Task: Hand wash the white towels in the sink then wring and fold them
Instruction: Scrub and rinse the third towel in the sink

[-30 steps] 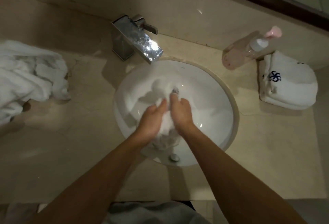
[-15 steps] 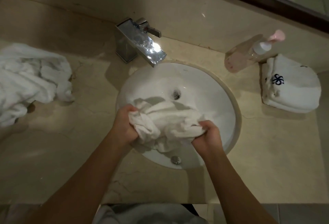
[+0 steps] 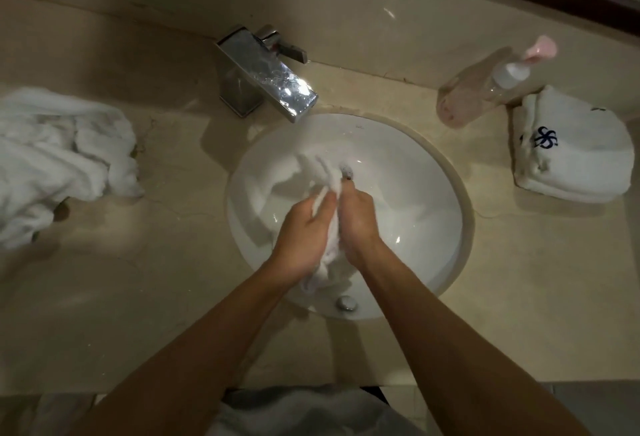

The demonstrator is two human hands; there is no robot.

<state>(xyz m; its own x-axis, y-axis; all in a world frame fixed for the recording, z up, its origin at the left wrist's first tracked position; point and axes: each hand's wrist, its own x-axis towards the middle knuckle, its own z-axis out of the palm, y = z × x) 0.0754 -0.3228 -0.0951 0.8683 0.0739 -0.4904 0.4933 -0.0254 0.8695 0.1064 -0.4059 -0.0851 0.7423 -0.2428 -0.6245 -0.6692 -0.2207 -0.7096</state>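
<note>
White towel (image 3: 325, 189) bunched btwn both hands, over middle of sink basin (image 3: 415, 214). Left hand (image 3: 304, 227) and right hand (image 3: 358, 221) pressed together, fingers curled round the cloth, gripping it from both sides; exact finger lay blurred. Cloth sticking up past fingertips toward drain, rest hanging below wrists near overflow fitting (image 3: 346, 304) at front rim. Looks like rubbing/scrub stage of wash, judging by palms squeezed face to face w/ cloth btwn them.

No water seen running from faucet (image 3: 273, 85); can't tell if basin holds water.

Further out: soap pump bottle (image 3: 485, 89) lying on counter (image 3: 156, 279) right of basin, just beside folded towel (image 3: 571, 151) w/ blue logo. Prob. one item finished, or just not yet started; can't tell which. Crumpled white towels (image 3: 59, 158) heaped at left on counter, well apart from sink, unfolded. Wet or dry: can't tell.

Progress est.: early-to-mid. Towel in hand not yet wrung or folded. Left heap unfolded, so folding at least left to do there, poss. wash + wring too.
</note>
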